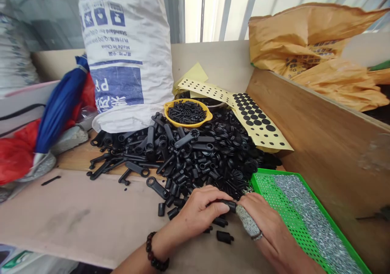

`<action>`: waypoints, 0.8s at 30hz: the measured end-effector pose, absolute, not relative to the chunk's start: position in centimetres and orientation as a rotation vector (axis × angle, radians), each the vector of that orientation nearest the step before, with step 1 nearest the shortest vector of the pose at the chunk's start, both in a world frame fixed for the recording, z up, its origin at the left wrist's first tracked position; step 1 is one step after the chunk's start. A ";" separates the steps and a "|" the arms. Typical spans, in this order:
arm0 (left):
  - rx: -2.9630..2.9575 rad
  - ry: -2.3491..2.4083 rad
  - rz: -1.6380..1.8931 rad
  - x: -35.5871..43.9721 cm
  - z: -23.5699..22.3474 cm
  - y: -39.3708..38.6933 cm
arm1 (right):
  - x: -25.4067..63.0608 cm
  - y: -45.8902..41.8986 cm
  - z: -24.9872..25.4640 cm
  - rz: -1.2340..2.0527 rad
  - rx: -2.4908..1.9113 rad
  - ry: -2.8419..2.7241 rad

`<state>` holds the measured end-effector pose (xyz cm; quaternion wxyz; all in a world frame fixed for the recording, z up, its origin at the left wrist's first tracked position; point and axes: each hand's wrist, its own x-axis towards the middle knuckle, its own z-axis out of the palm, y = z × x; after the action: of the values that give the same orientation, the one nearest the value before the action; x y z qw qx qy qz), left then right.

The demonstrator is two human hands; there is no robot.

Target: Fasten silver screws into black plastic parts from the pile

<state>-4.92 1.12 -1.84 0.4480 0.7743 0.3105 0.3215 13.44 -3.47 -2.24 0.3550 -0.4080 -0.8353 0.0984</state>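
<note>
A short black plastic tube [231, 206] lies in the closed fingers of my left hand [202, 207], a beaded bracelet on that wrist. Against the tube's right end presses my right hand [268, 221], its fingers curled and one of them wrapped in pale speckled cloth. What sits inside the right fingers is hidden. Below the hands rests a black cylinder with a small stub [224, 237]. Just beyond them spreads a heap of black plastic parts [207, 160], with crank-like arms, short sleeves and round discs mixed together.
A yellow basket of black screws [187, 113] stands behind the heap. To the right, a green perforated tray [274, 201] holds small silvery metal pieces beside a wooden side board [329, 144]. Sheets of black round stickers [258, 119], a white sack [128, 55] and a blue umbrella [59, 103] are farther back.
</note>
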 end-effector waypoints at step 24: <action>2.413 0.633 1.242 -5.6 -2.7 -1.2 | 10.1 -5.6 -5.0 1.238 -1.259 -1.304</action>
<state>-5.60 -1.17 -2.74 0.1765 0.8523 0.2237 0.4387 10.11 -5.65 -4.97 0.4560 -0.5104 -0.5287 0.5021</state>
